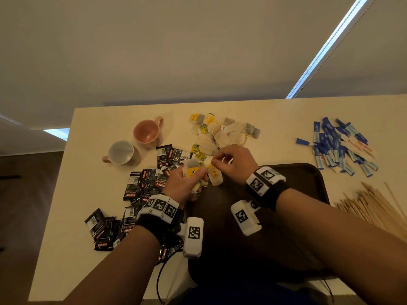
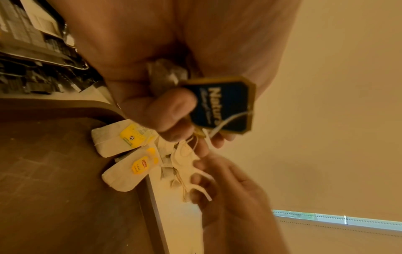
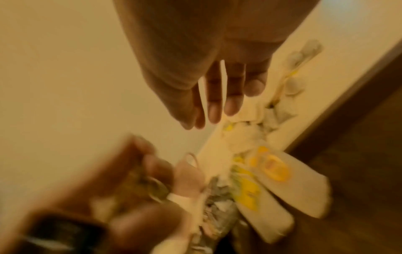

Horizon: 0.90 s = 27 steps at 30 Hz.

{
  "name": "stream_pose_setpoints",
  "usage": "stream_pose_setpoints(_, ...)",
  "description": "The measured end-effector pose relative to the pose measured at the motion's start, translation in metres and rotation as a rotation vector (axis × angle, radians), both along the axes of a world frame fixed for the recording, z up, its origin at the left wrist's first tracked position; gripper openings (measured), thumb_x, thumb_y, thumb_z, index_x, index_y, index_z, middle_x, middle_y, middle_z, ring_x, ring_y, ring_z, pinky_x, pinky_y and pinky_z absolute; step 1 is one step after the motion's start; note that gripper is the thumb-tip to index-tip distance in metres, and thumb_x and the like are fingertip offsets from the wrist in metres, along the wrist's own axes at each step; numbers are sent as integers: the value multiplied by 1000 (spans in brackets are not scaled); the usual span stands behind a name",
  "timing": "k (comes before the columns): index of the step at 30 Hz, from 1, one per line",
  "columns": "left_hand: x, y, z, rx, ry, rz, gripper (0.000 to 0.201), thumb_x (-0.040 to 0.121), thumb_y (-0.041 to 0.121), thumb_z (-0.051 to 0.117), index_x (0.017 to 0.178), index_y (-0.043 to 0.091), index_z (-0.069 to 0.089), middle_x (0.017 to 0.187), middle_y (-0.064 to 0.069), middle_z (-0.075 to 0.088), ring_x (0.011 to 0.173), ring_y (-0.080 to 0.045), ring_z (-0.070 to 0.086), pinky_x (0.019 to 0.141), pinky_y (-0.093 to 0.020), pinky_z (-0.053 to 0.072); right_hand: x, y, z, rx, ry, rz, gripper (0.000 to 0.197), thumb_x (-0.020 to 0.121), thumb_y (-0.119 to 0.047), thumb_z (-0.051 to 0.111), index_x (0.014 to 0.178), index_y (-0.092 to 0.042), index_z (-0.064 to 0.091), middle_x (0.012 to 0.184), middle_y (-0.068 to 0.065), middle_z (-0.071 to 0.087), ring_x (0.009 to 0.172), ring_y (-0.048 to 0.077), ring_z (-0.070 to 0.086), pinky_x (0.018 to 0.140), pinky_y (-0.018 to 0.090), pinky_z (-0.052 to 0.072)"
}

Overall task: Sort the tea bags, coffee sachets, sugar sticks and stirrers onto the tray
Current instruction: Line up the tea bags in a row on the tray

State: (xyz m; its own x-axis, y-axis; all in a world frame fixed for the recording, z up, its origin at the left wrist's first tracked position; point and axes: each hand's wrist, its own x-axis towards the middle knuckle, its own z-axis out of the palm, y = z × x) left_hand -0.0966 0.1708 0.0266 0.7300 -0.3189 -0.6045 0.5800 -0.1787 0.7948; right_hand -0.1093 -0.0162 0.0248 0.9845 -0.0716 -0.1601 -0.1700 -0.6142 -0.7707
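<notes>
A bunch of tea bags (image 1: 193,172) is gripped in the left hand (image 1: 184,183), fingers curled round it, just over the tray (image 1: 308,172) corner. A string is pinched by the right hand (image 1: 233,164) (blurred at the wrist). Strings are best teased apart before the bags are laid flat. Bags: pale paper, yellow tags, one blue tag (image 2: 219,106); two bags already overlap the tray rim.

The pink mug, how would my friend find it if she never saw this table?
Start at the far left corner of the table. Two mugs stand there, behind the black coffee sachets. The pink mug is the farther one, with its handle pointing away; the nearer mug is white inside.
</notes>
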Motion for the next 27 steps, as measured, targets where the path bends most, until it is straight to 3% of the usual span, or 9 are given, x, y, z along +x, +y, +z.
stream_pose_setpoints(3, -1, -2, 1, 17, -25, -76, 21, 92, 29, 67, 95, 9, 65, 82, -8, 69, 53, -13, 55, 42, -22, 40, 1, -4, 30, 130, -55, 158, 9, 84, -23, 74, 92, -19, 76, 85, -9, 68, 72, 7, 58, 66, 15, 46)
stream_pose_setpoints(5, -2, -4, 5, -10, -41, -160, 12, 92, 22, 67, 94, 10, 65, 82, -10, 68, 53, -10, 58, 43, -19, 42, 3, -6, 40, 120, -32, 246, 25, 83, -31, 75, 107, -24, 72, 96, -7, 67, 77, 10, 58, 69, 18, 47)
stream_pose_setpoints(7, -3, -6, 10, -21, -97, -282, 2, 92, 13, 66, 93, 12, 66, 80, -7, 70, 60, -7, 63, 54, -17, 49, 4, -7, 46, 85, 45, 327, 38, 83, -34, 74, 119, -26, 66, 105, -7, 65, 81, 14, 60, 73, 23, 49)
stream_pose_setpoints(9, -4, -7, 12, -4, -154, -372, 3, 90, 11, 69, 91, 13, 69, 78, -2, 73, 73, -10, 68, 74, -25, 53, 4, -6, 49, 91, 104, 389, 31, 82, -29, 77, 111, -24, 70, 100, -8, 67, 79, 16, 63, 72, 26, 51)
stream_pose_setpoints(11, -4, -7, 12, 8, -169, -370, 9, 87, 11, 73, 95, 10, 71, 82, -3, 73, 79, -15, 67, 79, -32, 51, 2, -7, 49, 130, 108, 341, 16, 79, -23, 80, 94, -21, 73, 86, -8, 69, 73, 14, 64, 68, 29, 52)
stream_pose_setpoints(14, -5, -8, 12, -29, -149, -237, 24, 86, 14, 74, 107, 4, 68, 85, -10, 68, 68, -14, 62, 63, -27, 49, -5, -13, 44, 176, 56, 141, 14, 76, -18, 81, 87, -17, 71, 73, -11, 64, 61, 0, 56, 61, 17, 46)
stream_pose_setpoints(17, -4, -8, 13, -44, -114, -121, 11, 90, 16, 70, 100, 14, 67, 78, -8, 67, 55, -12, 56, 45, -23, 42, -16, -14, 40, 280, 55, 58, 24, 78, -15, 79, 99, -18, 68, 82, -3, 61, 58, -2, 55, 59, 17, 48)
stream_pose_setpoints(21, -2, -6, 7, 17, -154, -115, 9, 89, 16, 71, 97, 15, 68, 70, -2, 67, 55, -12, 58, 50, -25, 43, -25, -12, 30, 202, 75, 133, 18, 81, -21, 76, 98, -21, 71, 87, 2, 66, 64, 11, 64, 63, 29, 56)
stream_pose_setpoints(27, -2, -6, 3, -7, -145, -85, 6, 91, 23, 69, 95, 18, 69, 82, -5, 72, 60, -12, 60, 52, -25, 44, -21, -20, 20, 107, 33, -16, 11, 79, -29, 78, 83, -20, 73, 85, -9, 66, 74, 10, 58, 69, 29, 49)
